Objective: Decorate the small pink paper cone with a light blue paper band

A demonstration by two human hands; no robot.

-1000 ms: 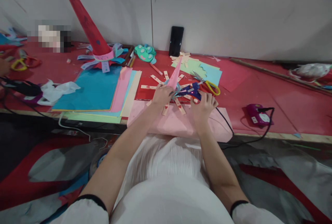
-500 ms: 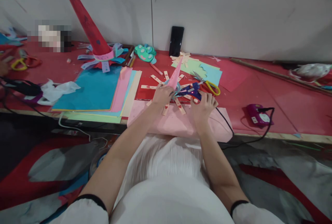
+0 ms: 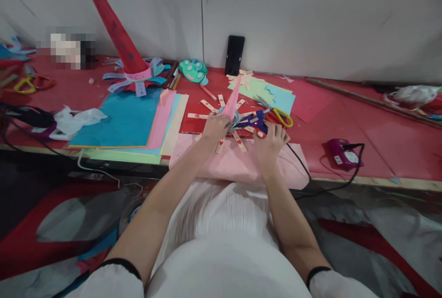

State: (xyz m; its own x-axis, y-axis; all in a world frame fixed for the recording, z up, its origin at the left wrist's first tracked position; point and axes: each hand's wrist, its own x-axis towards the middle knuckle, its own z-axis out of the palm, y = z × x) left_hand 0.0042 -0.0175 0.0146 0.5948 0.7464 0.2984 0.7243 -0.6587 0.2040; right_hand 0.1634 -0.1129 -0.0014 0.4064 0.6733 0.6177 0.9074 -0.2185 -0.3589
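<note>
A small pink paper cone (image 3: 233, 100) stands tilted in the middle, with a light blue ring at its base. Paper strips with red hearts (image 3: 198, 115) spread out around it like rays. My left hand (image 3: 216, 127) is closed at the base of the cone, its fingertips partly hidden. In my right hand (image 3: 271, 139) is a blue hot glue gun (image 3: 257, 121) with a small red light. Its nozzle points left at the cone's base, close to my left fingers. Whether the nozzle touches the paper I cannot tell.
Yellow-handled scissors (image 3: 281, 117) lie just right of the glue gun. A black phone (image 3: 235, 55) leans on the wall. Coloured sheets (image 3: 117, 118) and a tall red cone (image 3: 120, 40) are on the left. The gun's cord runs to a purple power adapter (image 3: 341, 153).
The pink cone's tip has shifted slightly left. Both hands and the glue gun stay almost where they were.
</note>
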